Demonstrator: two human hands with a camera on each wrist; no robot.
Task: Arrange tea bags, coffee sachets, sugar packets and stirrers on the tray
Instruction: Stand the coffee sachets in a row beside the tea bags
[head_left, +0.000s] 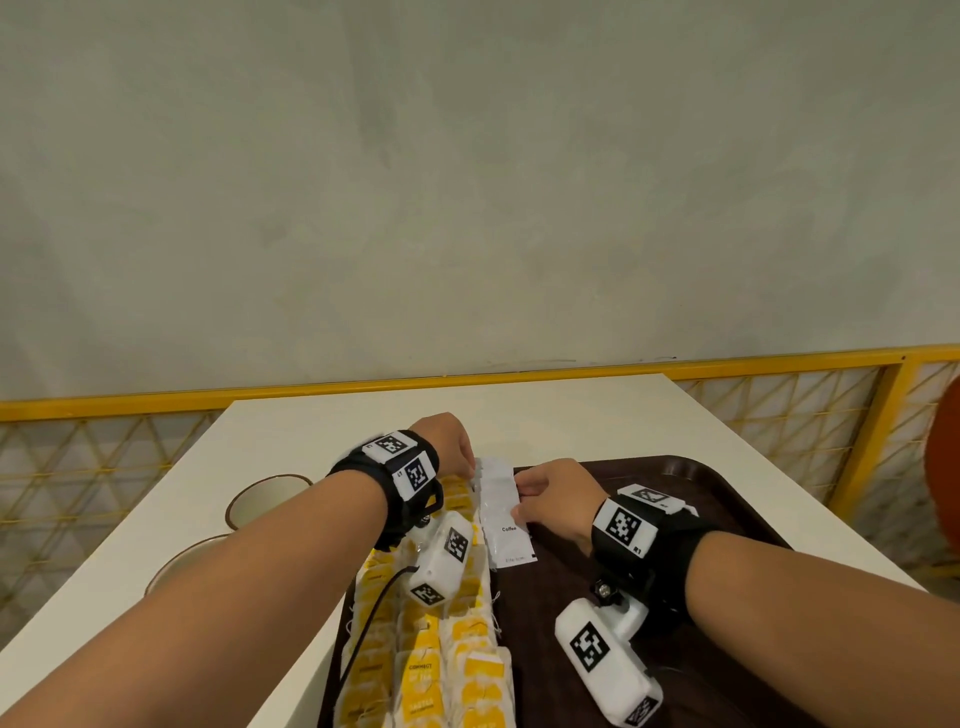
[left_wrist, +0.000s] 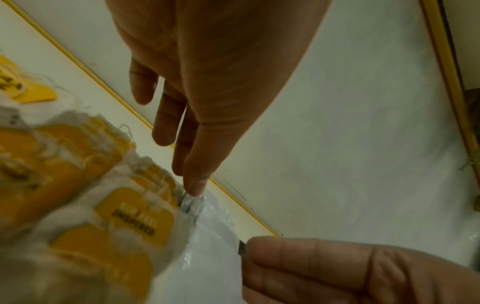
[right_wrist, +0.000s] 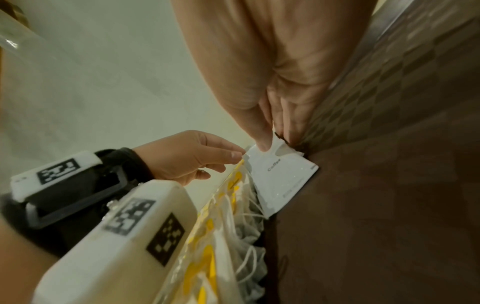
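Sachets going down beside the tea bags

We set a row of white coffee sachets (head_left: 503, 512) on the dark tray (head_left: 691, 475), just right of the yellow-tagged tea bags (head_left: 457, 639). Our right hand (head_left: 558, 496) pinches the row's right edge; our left hand (head_left: 454, 447) touches its far corner with straight fingertips. Next, likely squaring the row. Sachets look flat, glossy, overlapped.
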